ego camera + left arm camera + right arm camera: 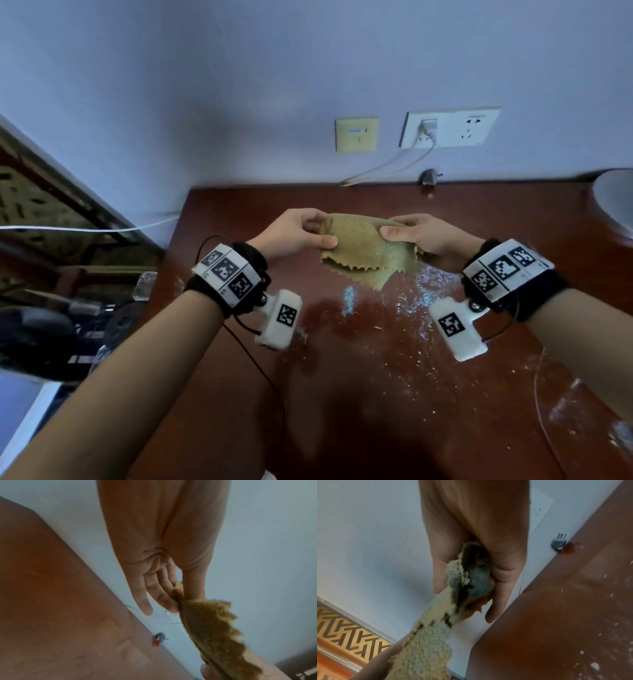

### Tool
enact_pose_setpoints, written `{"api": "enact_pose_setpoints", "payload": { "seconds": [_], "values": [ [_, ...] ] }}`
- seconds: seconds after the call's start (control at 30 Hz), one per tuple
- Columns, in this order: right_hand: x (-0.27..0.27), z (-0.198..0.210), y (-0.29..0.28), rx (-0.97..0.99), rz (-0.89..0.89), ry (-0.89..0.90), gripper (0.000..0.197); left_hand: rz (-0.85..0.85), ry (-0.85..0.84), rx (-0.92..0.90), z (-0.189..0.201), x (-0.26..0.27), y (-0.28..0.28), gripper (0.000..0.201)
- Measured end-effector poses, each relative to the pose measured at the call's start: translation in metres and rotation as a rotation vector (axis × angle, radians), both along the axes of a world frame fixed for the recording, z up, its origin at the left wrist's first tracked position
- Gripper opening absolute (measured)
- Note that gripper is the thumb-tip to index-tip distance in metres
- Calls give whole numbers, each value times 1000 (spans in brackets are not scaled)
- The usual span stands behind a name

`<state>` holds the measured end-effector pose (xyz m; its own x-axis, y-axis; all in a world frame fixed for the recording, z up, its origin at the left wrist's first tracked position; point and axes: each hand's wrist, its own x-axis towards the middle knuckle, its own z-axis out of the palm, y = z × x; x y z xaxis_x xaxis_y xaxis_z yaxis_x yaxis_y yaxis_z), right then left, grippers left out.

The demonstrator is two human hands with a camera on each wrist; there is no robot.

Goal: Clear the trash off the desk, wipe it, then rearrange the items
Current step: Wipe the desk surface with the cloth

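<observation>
Cloth held above counter, both my hands.
Olive-tan cloth (363,251), zigzag-cut edges, stretched between my left hand (294,236) and right hand (424,240); lower part droops. Reddish-brown counter (376,359) beneath is strewn with pale crumbs and smears.

Each bare forearm wears a black wrist strap (544,287) carrying white blocks (226,270) with black square markers; thin black cables (253,359) trail below the strap.
</observation>
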<state>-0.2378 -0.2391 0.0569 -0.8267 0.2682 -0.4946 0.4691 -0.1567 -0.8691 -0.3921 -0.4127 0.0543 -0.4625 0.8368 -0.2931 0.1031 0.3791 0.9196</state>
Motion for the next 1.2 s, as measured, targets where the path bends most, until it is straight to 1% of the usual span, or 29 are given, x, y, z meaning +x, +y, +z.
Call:
{"api": "enact_pose_setpoints", "payload": {
  "seconds": [0.1,0.17,0.27,0.37,0.43,0.5,0.6,0.63,0.7,0.73,0.77,0.83,0.87,0.9,0.93,0.97,1.0,1.03,1.07,1.1,1.13,1.17,1.2],
  "values": [
    [-28,-8,-24,-44,42,-3,14,40,-79,7,-10,-27,-27,21],
    [-48,-17,-41,32,69,-36,12,50,-85,-6,-17,-45,-45,22],
    [-80,-30,-69,244,93,-65,14,37,45,-27,-29,-77,-71,29],
    [-114,-38,-93,322,90,-62,15,5,129,-74,-42,-107,-94,27],
    [-136,-44,-105,339,90,-66,13,0,113,-101,-47,-122,-106,23],
    [-154,-51,-117,319,80,-59,12,15,64,-114,-53,-134,-115,27],
    [-177,-61,-133,290,87,-35,12,61,136,-196,-64,-155,-124,19],
    [-184,-66,-137,295,87,-30,11,91,124,-214,-66,-165,-128,17],
    [-194,-78,-140,361,62,-30,15,188,107,-193,-69,-185,-133,21],
    [-197,-86,-138,432,37,-45,19,254,163,-164,-70,-196,-136,26],
    [-200,-95,-135,516,13,-74,23,327,269,-136,-70,-206,-138,30],
    [-202,-111,-122,672,20,-170,33,445,584,-117,-70,-222,-141,25],
    [-201,-118,-114,750,64,-237,39,438,753,-127,-72,-228,-141,21],
    [-201,-125,-106,825,122,-304,45,370,912,-142,-76,-231,-140,19],
    [-200,-131,-97,890,177,-359,50,242,1037,-172,-82,-233,-138,22],
    [-200,-136,-89,938,216,-405,53,111,1117,-220,-91,-235,-135,28],
    [-200,-139,-82,972,243,-447,55,2,1150,-280,-102,-238,-132,35],
    [-199,-142,-77,994,260,-485,57,-87,1139,-334,-112,-239,-129,38],
    [-200,-144,-73,1010,272,-512,59,-143,1145,-377,-122,-240,-126,38],
    [-200,-145,-70,1016,282,-532,60,-185,1080,-434,-129,-240,-126,34],
    [-200,-147,-68,1008,288,-546,60,-179,1021,-458,-136,-239,-128,32],
    [-200,-149,-67,989,291,-556,61,-181,929,-499,-143,-238,-131,39],
    [-199,-151,-67,966,293,-562,62,-176,832,-504,-146,-236,-136,50]
  ]
}}
